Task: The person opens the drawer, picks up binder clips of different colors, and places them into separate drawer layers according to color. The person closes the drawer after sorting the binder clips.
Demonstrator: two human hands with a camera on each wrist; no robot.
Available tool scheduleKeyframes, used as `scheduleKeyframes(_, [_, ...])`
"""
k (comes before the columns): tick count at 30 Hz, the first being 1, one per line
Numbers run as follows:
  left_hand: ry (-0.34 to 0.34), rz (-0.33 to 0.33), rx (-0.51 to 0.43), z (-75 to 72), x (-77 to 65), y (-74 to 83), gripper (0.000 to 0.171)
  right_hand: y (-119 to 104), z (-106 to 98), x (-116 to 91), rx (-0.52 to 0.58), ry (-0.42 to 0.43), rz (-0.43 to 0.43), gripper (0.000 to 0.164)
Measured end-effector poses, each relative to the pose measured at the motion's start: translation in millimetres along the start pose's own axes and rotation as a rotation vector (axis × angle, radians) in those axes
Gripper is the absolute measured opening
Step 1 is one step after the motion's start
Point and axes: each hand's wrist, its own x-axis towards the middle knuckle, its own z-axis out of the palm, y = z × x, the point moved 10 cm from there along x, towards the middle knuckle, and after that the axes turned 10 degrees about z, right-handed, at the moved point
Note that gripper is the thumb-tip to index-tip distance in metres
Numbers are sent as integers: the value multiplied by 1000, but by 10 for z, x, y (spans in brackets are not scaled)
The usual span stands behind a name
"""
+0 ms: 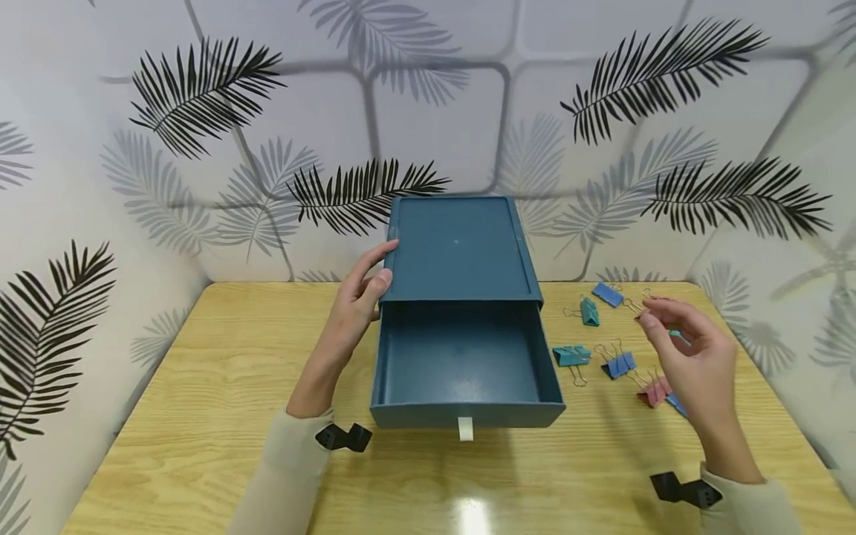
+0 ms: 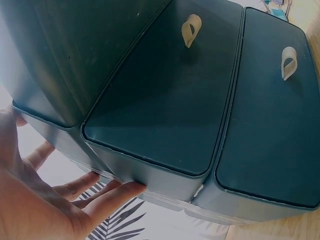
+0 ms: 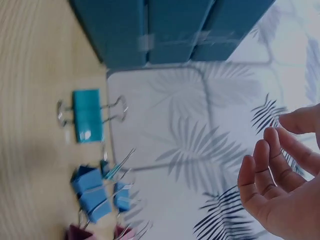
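Observation:
A blue plastic drawer unit (image 1: 461, 249) stands with its top drawer (image 1: 468, 414) pulled out; the drawer's inside is bare. My left hand (image 1: 354, 305) touches the unit's left side, thumb near the top edge, fingers spread along the wall in the left wrist view. My right hand (image 1: 698, 364) hovers over the binder clips at the right, fingers loosely bent. In the right wrist view, nothing lies between those fingers. Nearby are a teal binder clip (image 1: 571, 356), a blue binder clip (image 1: 619, 365) and a pink binder clip (image 1: 654, 392). The hand partly hides others behind it.
Two lower drawers show in the left wrist view, each with a pale pull tab (image 2: 289, 63). Farther back lie another teal clip (image 1: 590, 312) and a blue clip (image 1: 607, 294). A leaf-patterned wall (image 1: 441, 134) rises behind the wooden table (image 1: 221, 371).

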Motion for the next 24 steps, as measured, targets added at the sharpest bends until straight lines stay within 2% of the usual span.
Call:
scheduleKeyframes(6, [-3,2,7,-9,-17,-14,47,431,-78,93,-130,37,90,26])
scheduleKeyframes(11, [-3,6,3,-17,-8,-10,47,678,-171,130,-187,52,153,29])
scheduleKeyframes(14, [-5,6,-3,-11,-2,-6,47,776,-166,130,-238,1,161,32])
scheduleKeyframes(20, [-4,4,-13,-8,-2,-4,48,983,-18,126,-357,-177,169,45])
scheduleKeyframes(24, [-5,7,-13,-11,-3,-7,49,1079,61,105,-393,-255,172,50])
